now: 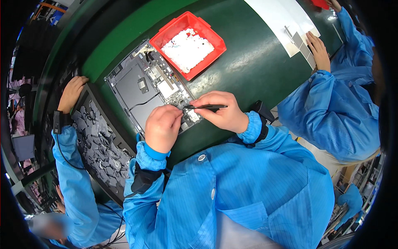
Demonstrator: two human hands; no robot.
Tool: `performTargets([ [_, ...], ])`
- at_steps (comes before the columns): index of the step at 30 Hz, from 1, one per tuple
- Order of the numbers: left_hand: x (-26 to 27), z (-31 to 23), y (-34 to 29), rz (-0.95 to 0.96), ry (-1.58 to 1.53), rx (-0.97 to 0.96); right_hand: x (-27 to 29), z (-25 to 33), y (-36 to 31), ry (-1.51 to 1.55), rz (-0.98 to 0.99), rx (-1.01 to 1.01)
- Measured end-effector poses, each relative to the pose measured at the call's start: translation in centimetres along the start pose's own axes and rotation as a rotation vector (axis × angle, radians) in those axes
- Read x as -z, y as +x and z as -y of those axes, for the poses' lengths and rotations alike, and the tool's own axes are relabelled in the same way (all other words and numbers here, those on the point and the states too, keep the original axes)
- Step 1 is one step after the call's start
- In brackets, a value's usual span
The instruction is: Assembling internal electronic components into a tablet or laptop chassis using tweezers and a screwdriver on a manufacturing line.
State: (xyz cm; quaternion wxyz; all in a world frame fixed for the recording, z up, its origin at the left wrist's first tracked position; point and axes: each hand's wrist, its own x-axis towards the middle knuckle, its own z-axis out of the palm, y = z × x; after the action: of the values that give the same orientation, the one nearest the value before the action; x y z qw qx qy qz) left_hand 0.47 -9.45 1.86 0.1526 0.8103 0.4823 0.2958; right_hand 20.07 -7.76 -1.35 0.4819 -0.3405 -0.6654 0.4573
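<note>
Right hand's fingers (pixel 202 102) close narrowly around a slim black tool (pixel 215 107), its tip down on the crowded circuit board (pixel 176 98) near frame centre. Left hand's (pixel 161 126) fingertips bunch together at the board's lower edge, right beside the tip; can't tell whether they pinch a small part or just steady the board. The board sits in an opened device (pixel 128 79), probably a laptop base, lying slanted left of and above centre; a thin black cable (pixel 145 102) crosses its grey shell. Progress, as judged: the shell is already uncovered and its insides bare, while the board is in place and getting fine work under the tool tip, so this looks partway, with that spot unfinished; how much is left can't be told. Red tray (pixel 219 45) with small white pieces (pixel 188 50) stands at the device's upper right corner, upper centre of frame. All on the green table (pixel 248 68). Left of frame: dark bin (pixel 110 118) full of grey flat scraps (pixel 97 145), a co-worker's hand (pixel 72 94) at its top end. Upper right: another co-worker's hand (pixel 318 50) touches grey panels (pixel 304 50) by a white sheet (pixel 269 18).
</note>
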Motion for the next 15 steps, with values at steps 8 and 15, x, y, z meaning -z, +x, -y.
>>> performTargets([
  [8, 0.0, -1.8, 0.0, 0.077, 0.235, -0.16, -0.3, -0.2, 0.0, -0.135, -0.031, 0.144],
  [15, -0.1, -1.6, -0.9, 0.118, 0.358, -0.264, -0.2, 0.0, 0.1, -0.141, -0.012, 0.177],
])
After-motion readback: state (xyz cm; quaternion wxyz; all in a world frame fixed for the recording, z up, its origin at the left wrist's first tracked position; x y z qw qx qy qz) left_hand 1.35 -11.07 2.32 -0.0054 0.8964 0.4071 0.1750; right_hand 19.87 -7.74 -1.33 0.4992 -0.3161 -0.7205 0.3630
